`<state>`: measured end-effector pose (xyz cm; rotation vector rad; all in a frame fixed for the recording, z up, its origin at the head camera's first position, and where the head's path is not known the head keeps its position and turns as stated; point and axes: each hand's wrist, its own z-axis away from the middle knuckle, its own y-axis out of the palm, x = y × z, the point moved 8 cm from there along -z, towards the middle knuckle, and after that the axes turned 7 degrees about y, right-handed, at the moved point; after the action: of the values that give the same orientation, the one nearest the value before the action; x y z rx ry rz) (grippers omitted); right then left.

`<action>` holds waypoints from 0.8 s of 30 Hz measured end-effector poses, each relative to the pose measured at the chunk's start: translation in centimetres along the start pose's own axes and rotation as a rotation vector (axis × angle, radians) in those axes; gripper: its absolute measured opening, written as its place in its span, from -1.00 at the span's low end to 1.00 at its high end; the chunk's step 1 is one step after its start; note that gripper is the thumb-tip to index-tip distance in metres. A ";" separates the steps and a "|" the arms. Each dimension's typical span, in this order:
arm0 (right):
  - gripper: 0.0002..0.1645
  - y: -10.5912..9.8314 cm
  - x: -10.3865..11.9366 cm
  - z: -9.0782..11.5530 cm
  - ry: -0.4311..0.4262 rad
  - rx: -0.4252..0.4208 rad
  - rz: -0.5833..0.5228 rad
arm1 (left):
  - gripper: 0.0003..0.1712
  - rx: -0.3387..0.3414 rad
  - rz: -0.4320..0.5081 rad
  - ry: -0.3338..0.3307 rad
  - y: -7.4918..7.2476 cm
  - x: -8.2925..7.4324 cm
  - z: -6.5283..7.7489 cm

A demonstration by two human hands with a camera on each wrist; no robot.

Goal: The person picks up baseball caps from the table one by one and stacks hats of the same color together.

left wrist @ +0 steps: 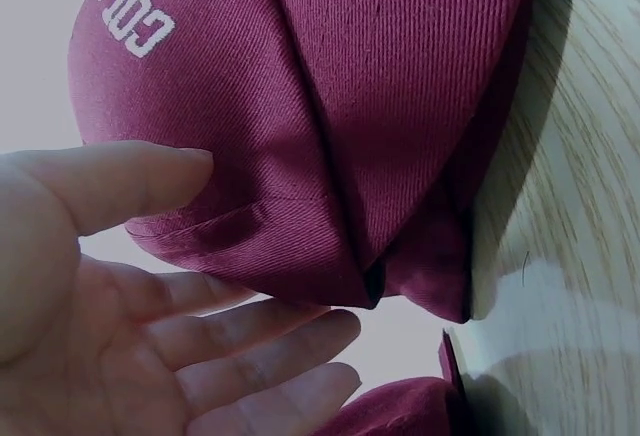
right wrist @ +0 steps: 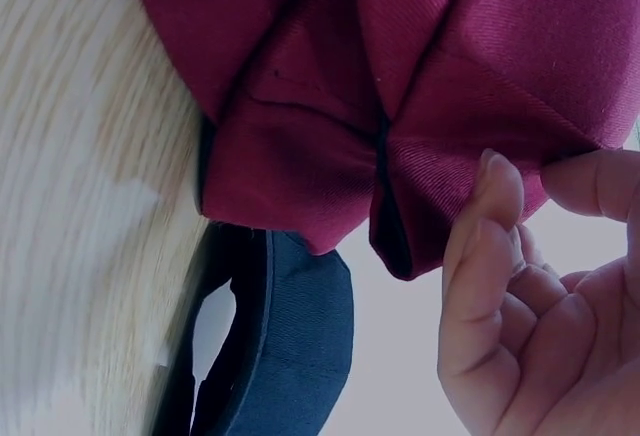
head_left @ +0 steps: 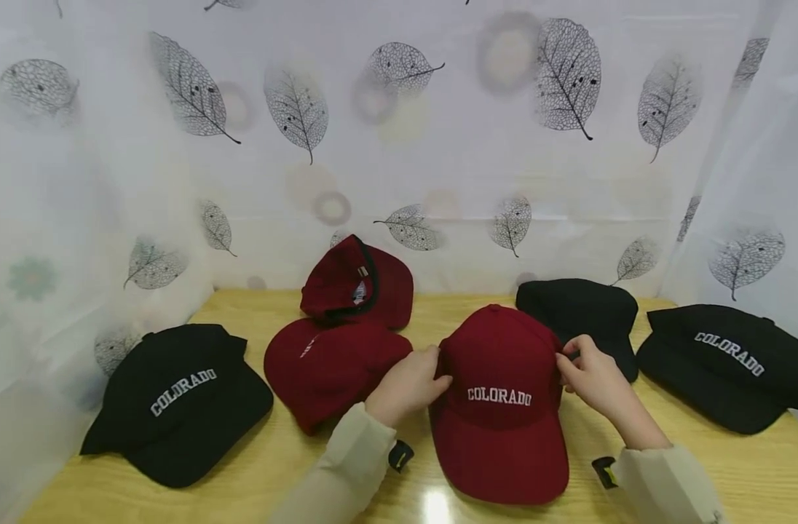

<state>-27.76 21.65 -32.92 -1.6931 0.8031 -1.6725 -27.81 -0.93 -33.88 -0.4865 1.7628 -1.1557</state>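
Observation:
A dark red baseball cap [head_left: 500, 356] with white COLORADO lettering stands front-on between both hands, its brim toward me. My left hand [head_left: 407, 386] is at one side of the crown. In the left wrist view the thumb lies against the cloth, while the other fingers [left wrist: 265, 341] stretch out straight along the lower edge. On the other side, my right hand [head_left: 592, 375] pinches the cap's side edge between thumb and curled fingers. A second red fold [right wrist: 290, 161] shows below that edge in the right wrist view.
Left of the hands lie two more red caps, one on its side [head_left: 336, 364] and one showing its inside [head_left: 356, 284]. A black cap [head_left: 179, 400] sits far left; two others, one behind [head_left: 579, 313] and one lettered [head_left: 733, 356], lie right. A leaf-patterned curtain [head_left: 451, 167] backs the wooden table [head_left: 242, 466].

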 end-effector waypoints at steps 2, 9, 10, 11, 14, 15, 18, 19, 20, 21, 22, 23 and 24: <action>-0.70 -0.1 -0.1 0.1 0.000 -0.012 -0.001 | -0.61 -0.005 -0.013 0.005 0.0 -0.1 -0.1; -0.69 -0.6 -0.3 0.0 0.008 -0.016 -0.007 | -0.65 -0.010 -0.041 0.023 -0.1 -0.6 -0.3; -0.70 -0.7 -0.3 -0.1 0.009 -0.021 -0.003 | -0.65 -0.013 -0.045 0.031 -0.2 -0.7 -0.4; -0.70 -0.9 -0.2 -0.1 0.009 -0.027 0.000 | -0.66 -0.018 -0.047 0.038 -0.3 -0.8 -0.4; -0.70 -1.1 0.0 -0.3 0.003 -0.032 0.006 | -0.65 -0.030 -0.052 0.035 -0.5 -0.8 -0.5; -0.70 -1.1 0.0 -0.4 0.001 -0.030 0.005 | -0.65 -0.029 -0.053 0.025 -0.6 -0.8 -0.5; -0.69 -0.9 0.2 -0.5 -0.006 -0.021 0.000 | -0.63 -0.028 -0.061 0.009 -0.6 -0.6 -0.4; -0.69 -0.8 0.2 -0.5 -0.004 -0.017 -0.002 | -0.63 -0.024 -0.064 0.007 -0.6 -0.5 -0.4; -0.69 -0.8 0.2 -0.4 0.000 -0.017 -0.002 | -0.62 -0.020 -0.065 0.008 -0.5 -0.5 -0.4; -0.69 -0.7 0.1 -0.4 0.004 -0.017 -0.002 | -0.62 -0.019 -0.066 0.012 -0.5 -0.5 -0.5; -0.70 -0.7 0.1 -0.3 0.007 -0.018 -0.003 | -0.62 -0.020 -0.066 0.016 -0.4 -0.5 -0.5; -0.70 -0.6 0.0 -0.3 0.010 -0.018 -0.005 | -0.62 -0.019 -0.067 0.017 -0.4 -0.5 -0.5; -0.70 -0.5 -0.1 -0.2 0.013 -0.017 -0.007 | -0.62 -0.019 -0.067 0.019 -0.3 -0.5 -0.5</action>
<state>-27.99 22.09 -32.57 -1.7004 0.8209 -1.6873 -28.06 -0.48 -33.33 -0.5512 1.7869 -1.1946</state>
